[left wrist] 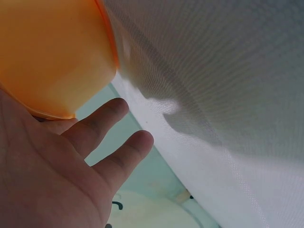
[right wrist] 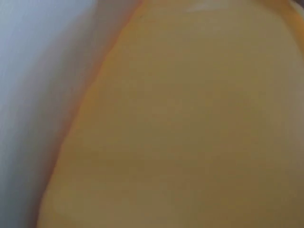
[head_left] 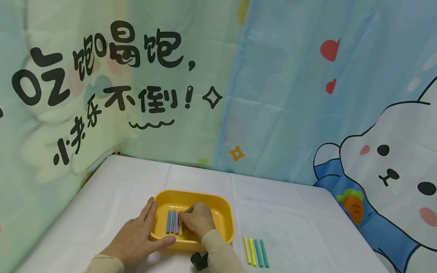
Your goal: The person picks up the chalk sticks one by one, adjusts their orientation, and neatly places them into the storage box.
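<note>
A yellow plastic tray (head_left: pixel 223 216) stands on the white table. My left hand (head_left: pixel 136 237) lies along its left side in the head view, fingers straight and thumb on the front rim; the left wrist view shows that hand (left wrist: pixel 57 161) against the tray wall (left wrist: pixel 52 52). Inside the tray, bluish-purple chalk sticks (head_left: pixel 168 222) and a lilac chalk stick (head_left: pixel 176 223) lie side by side. My right hand (head_left: pixel 198 218) pinches a yellow chalk stick (head_left: pixel 181 227) just right of them. The right wrist view holds mostly blurred tray surface (right wrist: pixel 180 118), without the hand.
Right of the tray, two yellow chalk sticks (head_left: pixel 252 251) and two green chalk sticks (head_left: pixel 261 253) lie in a row on the table (head_left: pixel 300 227). A black object (head_left: pixel 199 261) shows by the right sleeve. Printed cloth (head_left: pixel 280 94) hangs behind the table.
</note>
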A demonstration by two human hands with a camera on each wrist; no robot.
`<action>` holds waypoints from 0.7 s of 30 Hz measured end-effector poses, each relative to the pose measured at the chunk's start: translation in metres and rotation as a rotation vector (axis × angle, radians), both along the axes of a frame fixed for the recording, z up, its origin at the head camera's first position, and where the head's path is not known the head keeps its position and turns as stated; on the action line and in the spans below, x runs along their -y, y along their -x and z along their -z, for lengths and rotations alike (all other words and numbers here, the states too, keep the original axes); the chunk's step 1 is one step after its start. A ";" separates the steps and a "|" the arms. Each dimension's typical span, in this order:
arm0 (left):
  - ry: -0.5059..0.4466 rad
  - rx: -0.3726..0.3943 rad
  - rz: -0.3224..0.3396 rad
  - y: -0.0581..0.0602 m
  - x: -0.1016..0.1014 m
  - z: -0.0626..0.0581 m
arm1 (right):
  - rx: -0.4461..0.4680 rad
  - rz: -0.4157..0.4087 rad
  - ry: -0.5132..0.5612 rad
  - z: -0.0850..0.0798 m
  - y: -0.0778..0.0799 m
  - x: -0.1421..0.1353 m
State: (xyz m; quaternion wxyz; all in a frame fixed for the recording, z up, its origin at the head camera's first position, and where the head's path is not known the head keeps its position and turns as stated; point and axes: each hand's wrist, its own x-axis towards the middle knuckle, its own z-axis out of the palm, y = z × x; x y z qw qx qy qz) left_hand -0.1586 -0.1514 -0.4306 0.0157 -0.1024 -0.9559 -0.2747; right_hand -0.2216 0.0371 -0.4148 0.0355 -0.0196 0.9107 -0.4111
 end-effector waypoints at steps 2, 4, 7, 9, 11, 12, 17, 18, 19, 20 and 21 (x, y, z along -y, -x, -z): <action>0.000 -0.006 0.002 0.000 0.000 0.000 | 0.001 -0.003 0.006 -0.003 -0.002 -0.004; 0.002 -0.020 0.005 -0.001 0.000 0.001 | -0.011 -0.014 0.014 -0.007 -0.004 -0.008; 0.003 -0.039 0.005 -0.001 -0.001 0.000 | -0.026 -0.036 0.032 -0.012 -0.008 -0.014; 0.001 -0.045 0.005 -0.002 -0.001 0.000 | -0.035 -0.049 0.044 -0.015 -0.011 -0.017; -0.003 -0.047 0.007 -0.002 -0.001 0.000 | -0.046 -0.058 0.056 -0.017 -0.013 -0.022; -0.004 -0.046 0.009 -0.002 -0.002 0.000 | -0.045 -0.057 0.065 -0.018 -0.015 -0.024; 0.000 -0.040 0.008 -0.002 -0.002 -0.001 | -0.034 -0.030 0.134 -0.022 -0.019 -0.036; 0.002 -0.039 0.007 -0.002 -0.002 -0.001 | -0.029 -0.019 0.149 -0.023 -0.019 -0.038; 0.003 -0.038 0.006 -0.002 -0.002 -0.001 | -0.027 -0.012 0.163 -0.024 -0.020 -0.041; 0.005 -0.036 0.005 -0.002 -0.002 -0.001 | -0.023 -0.006 0.176 -0.025 -0.020 -0.044; 0.006 -0.036 0.005 -0.003 -0.002 -0.001 | -0.020 -0.003 0.187 -0.026 -0.021 -0.047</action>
